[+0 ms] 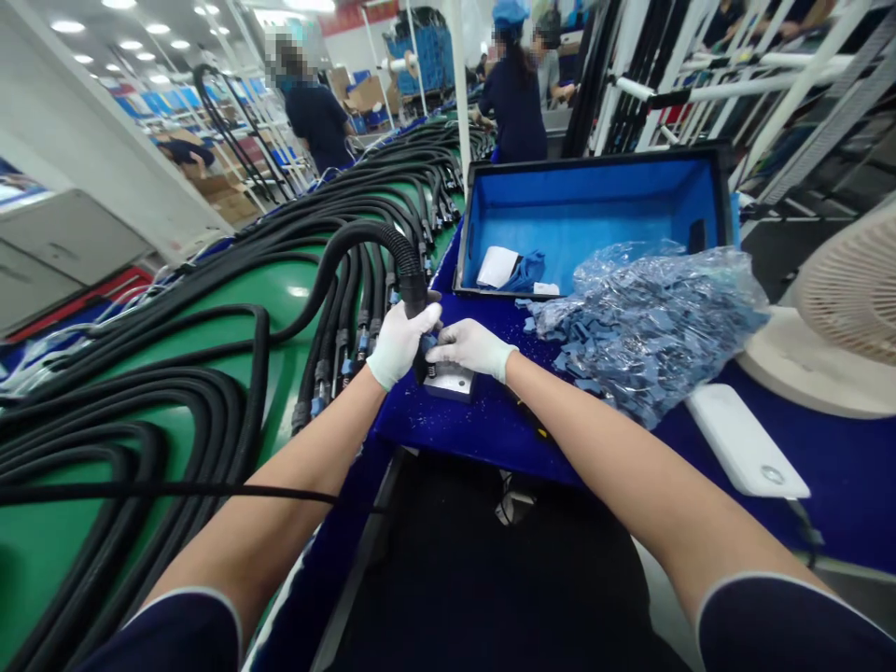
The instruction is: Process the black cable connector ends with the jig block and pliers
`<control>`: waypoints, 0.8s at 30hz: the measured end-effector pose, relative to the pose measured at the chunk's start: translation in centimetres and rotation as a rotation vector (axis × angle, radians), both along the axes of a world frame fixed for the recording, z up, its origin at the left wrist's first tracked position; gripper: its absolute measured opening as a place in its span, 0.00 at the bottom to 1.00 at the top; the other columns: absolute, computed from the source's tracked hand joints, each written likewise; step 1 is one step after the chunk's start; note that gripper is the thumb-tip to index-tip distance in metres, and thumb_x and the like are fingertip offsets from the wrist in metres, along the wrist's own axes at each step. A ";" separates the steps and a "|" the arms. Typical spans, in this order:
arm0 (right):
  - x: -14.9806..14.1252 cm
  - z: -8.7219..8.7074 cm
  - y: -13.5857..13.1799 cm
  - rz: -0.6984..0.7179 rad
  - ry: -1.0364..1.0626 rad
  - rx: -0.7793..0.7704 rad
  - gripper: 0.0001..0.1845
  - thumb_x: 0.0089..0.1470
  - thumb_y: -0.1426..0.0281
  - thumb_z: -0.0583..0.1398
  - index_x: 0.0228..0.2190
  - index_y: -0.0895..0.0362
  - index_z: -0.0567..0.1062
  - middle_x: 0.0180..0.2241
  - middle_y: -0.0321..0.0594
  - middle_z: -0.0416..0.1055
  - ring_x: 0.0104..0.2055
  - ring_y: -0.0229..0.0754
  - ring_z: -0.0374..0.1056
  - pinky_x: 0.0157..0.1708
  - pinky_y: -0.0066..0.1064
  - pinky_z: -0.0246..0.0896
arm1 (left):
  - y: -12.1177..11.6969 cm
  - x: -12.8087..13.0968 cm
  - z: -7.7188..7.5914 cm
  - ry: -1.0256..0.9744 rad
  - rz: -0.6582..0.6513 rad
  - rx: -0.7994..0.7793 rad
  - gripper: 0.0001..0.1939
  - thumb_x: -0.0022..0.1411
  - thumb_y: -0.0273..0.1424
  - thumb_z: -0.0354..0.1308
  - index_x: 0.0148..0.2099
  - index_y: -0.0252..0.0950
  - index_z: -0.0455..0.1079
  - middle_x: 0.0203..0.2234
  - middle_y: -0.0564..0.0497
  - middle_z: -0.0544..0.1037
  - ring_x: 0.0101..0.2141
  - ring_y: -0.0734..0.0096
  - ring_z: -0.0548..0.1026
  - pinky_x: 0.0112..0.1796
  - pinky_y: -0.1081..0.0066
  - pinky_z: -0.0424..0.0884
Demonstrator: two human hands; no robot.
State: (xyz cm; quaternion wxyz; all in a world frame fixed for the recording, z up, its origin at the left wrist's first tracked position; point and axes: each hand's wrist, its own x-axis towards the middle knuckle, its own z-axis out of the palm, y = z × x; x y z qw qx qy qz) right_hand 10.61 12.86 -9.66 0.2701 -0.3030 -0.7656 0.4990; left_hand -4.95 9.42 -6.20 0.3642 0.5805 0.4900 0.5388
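Okay, the left hand [399, 345] in a white glove grips a black bumpy hose [392, 245] near its end. The right hand [476, 347] has its fingers [448, 341] closed on a small blue bit [427, 345] there, just above a metal block [448, 383] on the blue worktop [490, 429]. A clear bag [651, 327] of blue bits sits close by.

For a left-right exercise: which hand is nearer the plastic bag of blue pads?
Right hand: just left of the plastic bag of blue pads, not touching. Left hand: farther left, past the right hand.
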 end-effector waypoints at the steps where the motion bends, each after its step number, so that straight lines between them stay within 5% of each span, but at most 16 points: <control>1: 0.0 0.0 -0.1 -0.014 -0.027 0.014 0.19 0.48 0.56 0.66 0.25 0.61 0.78 0.24 0.36 0.72 0.27 0.37 0.65 0.28 0.28 0.58 | -0.2 -0.7 0.0 0.008 0.018 0.006 0.18 0.64 0.44 0.60 0.46 0.34 0.70 0.29 0.49 0.75 0.30 0.70 0.74 0.36 0.69 0.72; 4: -0.1 -0.1 -0.7 -0.054 -0.092 0.030 0.19 0.51 0.55 0.64 0.29 0.60 0.80 0.25 0.38 0.75 0.26 0.39 0.68 0.27 0.28 0.59 | -1.8 -4.6 -0.2 0.110 0.253 -0.052 0.22 0.68 0.52 0.49 0.47 0.37 0.65 0.31 0.49 0.75 0.27 0.72 0.73 0.32 0.70 0.72; 7: -0.1 -0.3 -1.1 -0.056 -0.113 0.044 0.16 0.53 0.58 0.63 0.33 0.59 0.81 0.28 0.39 0.78 0.28 0.40 0.71 0.27 0.28 0.61 | -5.7 -11.0 -0.6 0.256 0.528 -0.195 0.22 0.68 0.51 0.45 0.49 0.37 0.63 0.28 0.50 0.74 0.23 0.72 0.71 0.28 0.71 0.69; 13: -0.2 -0.7 -1.6 -0.061 -0.163 0.132 0.12 0.54 0.62 0.62 0.34 0.56 0.81 0.31 0.40 0.80 0.30 0.41 0.73 0.29 0.29 0.64 | -20.2 -21.8 -1.2 0.549 0.677 -0.565 0.13 0.54 0.42 0.59 0.34 0.37 0.70 0.27 0.46 0.79 0.36 0.57 0.77 0.38 0.65 0.72; 16: -0.4 -1.2 -1.9 -0.062 -0.188 0.106 0.12 0.54 0.62 0.61 0.36 0.56 0.81 0.32 0.40 0.80 0.28 0.41 0.72 0.27 0.30 0.65 | -27.7 -23.7 -2.0 0.661 0.707 -0.773 0.10 0.46 0.37 0.61 0.32 0.38 0.72 0.31 0.44 0.80 0.43 0.49 0.77 0.45 0.62 0.71; 19: -0.7 -1.5 -2.0 -0.080 -0.225 0.138 0.12 0.53 0.62 0.62 0.36 0.55 0.81 0.32 0.42 0.80 0.28 0.42 0.73 0.27 0.31 0.65 | -33.5 -23.8 -3.1 0.695 0.700 -0.993 0.10 0.36 0.32 0.65 0.26 0.37 0.71 0.21 0.45 0.76 0.35 0.44 0.78 0.41 0.57 0.71; 22: -0.7 -1.5 -1.9 -0.106 -0.259 0.186 0.11 0.53 0.63 0.63 0.35 0.55 0.82 0.33 0.43 0.80 0.30 0.44 0.74 0.28 0.33 0.66 | -36.5 -23.9 -2.7 0.632 0.668 -1.099 0.14 0.30 0.29 0.68 0.26 0.36 0.71 0.16 0.49 0.73 0.25 0.50 0.76 0.33 0.59 0.71; 24: -0.6 -1.1 -2.0 -0.109 -0.256 0.165 0.11 0.53 0.63 0.63 0.35 0.55 0.82 0.33 0.44 0.80 0.30 0.44 0.74 0.29 0.33 0.67 | -36.8 -24.6 -0.7 0.551 0.650 -1.060 0.18 0.33 0.33 0.70 0.30 0.36 0.73 0.19 0.50 0.76 0.24 0.55 0.75 0.30 0.63 0.71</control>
